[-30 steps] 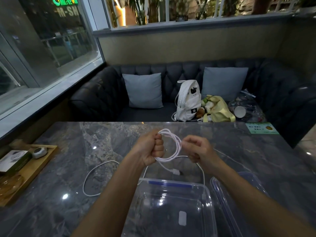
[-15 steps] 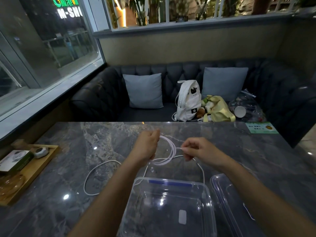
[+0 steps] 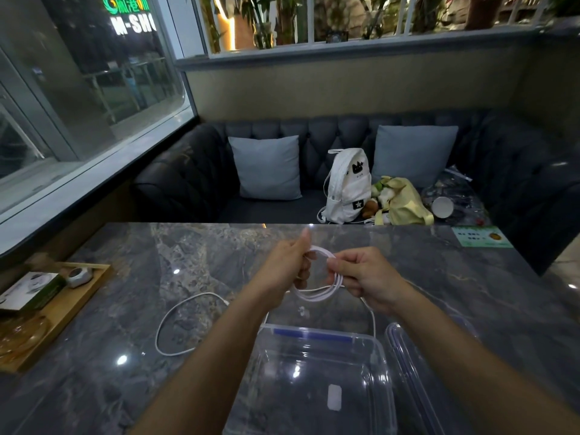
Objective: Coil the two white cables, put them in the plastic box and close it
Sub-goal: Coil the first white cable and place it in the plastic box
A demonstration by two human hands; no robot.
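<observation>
A small coil of white cable (image 3: 317,291) hangs in the air above the dark marble table (image 3: 131,387). My left hand (image 3: 287,266) grips its left side with fingers closed. My right hand (image 3: 365,276) pinches its right side, and a loose tail runs down from there towards the box. A second white cable (image 3: 175,318) lies in a loose loop on the table to the left. The clear plastic box (image 3: 320,381) stands open just below my hands, with nothing in it. Its clear lid (image 3: 417,372) lies flat to the right of the box.
A wooden tray (image 3: 62,306) with a small carton and a white gadget sits at the table's left edge. A green card (image 3: 481,237) lies at the far right corner. Behind the table a dark sofa holds two cushions, a white backpack (image 3: 346,186) and a yellow bag.
My right hand has closed in on the coil and now grips it beside my left hand. The coil's loops have drawn tighter and hang lower. The loose cable on the table has not moved.
</observation>
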